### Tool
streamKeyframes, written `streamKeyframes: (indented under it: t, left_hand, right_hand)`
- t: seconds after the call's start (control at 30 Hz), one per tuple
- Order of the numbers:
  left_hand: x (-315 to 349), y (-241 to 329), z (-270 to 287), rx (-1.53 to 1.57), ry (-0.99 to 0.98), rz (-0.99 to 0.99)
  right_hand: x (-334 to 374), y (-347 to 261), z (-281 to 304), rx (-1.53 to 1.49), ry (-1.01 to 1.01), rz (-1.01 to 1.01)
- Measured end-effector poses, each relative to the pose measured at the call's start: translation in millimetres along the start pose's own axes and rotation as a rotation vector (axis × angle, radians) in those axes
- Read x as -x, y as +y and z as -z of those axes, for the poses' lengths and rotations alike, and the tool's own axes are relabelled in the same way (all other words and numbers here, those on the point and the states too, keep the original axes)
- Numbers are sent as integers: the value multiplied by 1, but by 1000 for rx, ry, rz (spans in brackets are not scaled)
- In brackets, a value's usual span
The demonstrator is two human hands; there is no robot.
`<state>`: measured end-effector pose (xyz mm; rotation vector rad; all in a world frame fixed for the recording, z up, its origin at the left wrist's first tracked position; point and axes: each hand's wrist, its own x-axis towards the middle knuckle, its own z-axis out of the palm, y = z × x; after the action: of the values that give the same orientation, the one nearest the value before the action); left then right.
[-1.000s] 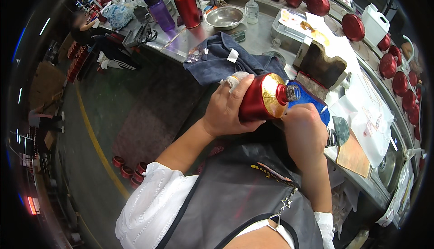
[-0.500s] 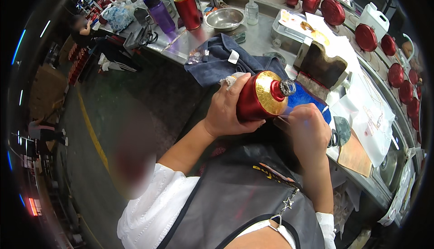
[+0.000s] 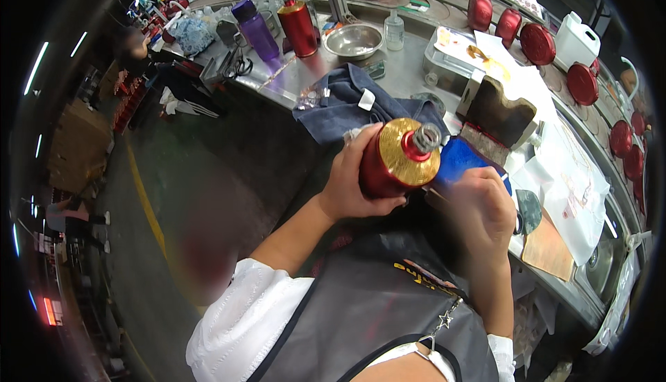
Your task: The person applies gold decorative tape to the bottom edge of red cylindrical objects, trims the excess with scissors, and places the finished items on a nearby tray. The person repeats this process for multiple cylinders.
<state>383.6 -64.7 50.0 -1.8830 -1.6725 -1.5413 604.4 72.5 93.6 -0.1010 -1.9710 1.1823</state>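
My left hand (image 3: 350, 181) is wrapped round a glossy red bottle (image 3: 378, 174) with a patterned gold shoulder and a bare glass mouth. The bottle leans toward the right, and a bit of whitish material shows by my fingertips. Just right of the bottle, my right hand (image 3: 485, 205) is closed in a pinch, partly smeared by motion. A thin stick-like tool seems to be in it; one pale end shows near the bottle's lower side, and its exact kind is unclear. Behind that hand lies a bright blue pad (image 3: 461, 160).
On the metal bench are a dark blue cloth (image 3: 343, 101), a steel bowl (image 3: 354, 41), a purple bottle (image 3: 255, 32), another red bottle (image 3: 298, 28) and a dark curved block (image 3: 499, 111). A conveyor (image 3: 555, 80) carrying red bottles curves behind. A person (image 3: 149, 70) is at far left.
The bottle has tipped slightly in my left hand, its mouth shifting a little left. My right hand has moved slightly right and down, away from the bottle. The whole view has shifted a little.
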Motion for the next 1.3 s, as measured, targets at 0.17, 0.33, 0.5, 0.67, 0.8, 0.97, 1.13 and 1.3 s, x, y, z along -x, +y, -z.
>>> streamKeyframes:
  t: [0.17,0.33,0.5,0.67,0.8,0.97,1.13,1.3]
  left_hand:
    - [1,1,3,-167,7,-203]
    - [1,0,0,-163,11,-296]
    - [-3,-10,-2,-154,7,-308]
    - [7,-27,-8,-94,-37,-266]
    - [9,-39,-16,99,-207,-51]
    - [-18,-18,-21,88,-59,-344]
    - [-50,15,-30,233,22,-308]
    - [-67,41,-33,447,-115,-75]
  right_hand:
    - [0,3,-2,-28,-112,-73]
    - [1,6,-21,186,-107,40]
    - [3,8,-29,349,-44,189]
    - [5,8,-33,401,6,225]
    - [5,5,-32,454,38,241]
    - [3,-10,-21,374,44,158]
    - [-4,-19,-2,392,85,165]
    - [6,-22,17,-29,164,70]
